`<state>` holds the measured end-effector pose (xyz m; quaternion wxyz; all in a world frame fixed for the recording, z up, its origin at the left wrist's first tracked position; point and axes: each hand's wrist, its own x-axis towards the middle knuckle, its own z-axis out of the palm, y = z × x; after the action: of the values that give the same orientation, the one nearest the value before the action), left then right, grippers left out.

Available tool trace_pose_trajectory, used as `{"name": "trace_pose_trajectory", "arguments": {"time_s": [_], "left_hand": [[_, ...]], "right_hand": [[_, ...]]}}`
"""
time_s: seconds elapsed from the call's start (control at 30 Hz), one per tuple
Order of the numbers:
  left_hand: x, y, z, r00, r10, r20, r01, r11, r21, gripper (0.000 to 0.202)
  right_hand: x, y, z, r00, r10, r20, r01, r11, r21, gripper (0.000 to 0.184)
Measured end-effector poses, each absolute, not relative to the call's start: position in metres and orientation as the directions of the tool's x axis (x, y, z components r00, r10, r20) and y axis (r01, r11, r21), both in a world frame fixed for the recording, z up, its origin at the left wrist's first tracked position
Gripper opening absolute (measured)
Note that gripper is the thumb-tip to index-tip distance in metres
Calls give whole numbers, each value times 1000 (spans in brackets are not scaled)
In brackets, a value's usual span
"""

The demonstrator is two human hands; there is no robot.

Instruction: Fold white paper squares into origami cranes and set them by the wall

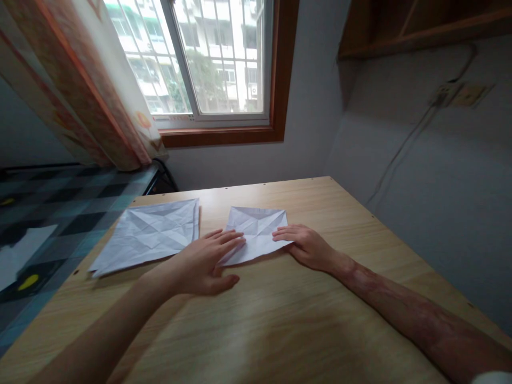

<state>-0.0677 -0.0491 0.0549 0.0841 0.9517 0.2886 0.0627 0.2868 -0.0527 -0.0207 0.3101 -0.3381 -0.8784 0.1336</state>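
A small white sheet of paper (pixel 257 229) with diagonal creases lies on the wooden table in front of me. My left hand (pixel 206 264) rests on its left side, fingers stretched out flat and thumb spread apart over the table. At the right edge, my right hand (pixel 310 246) holds the paper's lower right corner, with fingers on top and the thumb mostly hidden beneath. To the left sits a larger stack of creased white paper (pixel 160 229), its edges slightly offset. My left hand is close to that stack's right edge.
The wooden table (pixel 256 320) meets a bed with a checked cover (pixel 80 202) on the left, where another white paper (pixel 26 250) lies. Behind are a barred window (pixel 224 64) and a curtain (pixel 92 80). A shelf (pixel 424 32) and a socket with a cable (pixel 444 96) are on the right wall.
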Motion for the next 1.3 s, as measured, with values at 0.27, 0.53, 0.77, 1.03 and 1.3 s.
{"name": "trace_pose_trajectory", "arguments": {"time_s": [0.27, 0.53, 0.77, 1.03, 1.3], "left_hand": [[-70, -36, 50, 696, 715, 66, 622, -646, 442, 30], [-62, -32, 20, 425, 891, 157, 648, -421, 635, 35], [-52, -43, 8, 262, 934, 244, 731, -358, 582, 29], [-45, -46, 6, 670, 669, 322, 603, -743, 288, 39], [-46, -50, 3, 716, 656, 238, 612, -754, 238, 52]], "right_hand": [[290, -54, -19, -343, 866, 365, 465, 494, -734, 41], [290, -39, -37, -210, 940, 271, 230, 316, -920, 37], [288, -40, -39, -129, 892, 434, 504, 436, -746, 72], [286, -45, -28, -484, 756, 441, 658, 647, -387, 52], [282, -52, -22, -502, 775, 384, 726, 619, -300, 43]]}}
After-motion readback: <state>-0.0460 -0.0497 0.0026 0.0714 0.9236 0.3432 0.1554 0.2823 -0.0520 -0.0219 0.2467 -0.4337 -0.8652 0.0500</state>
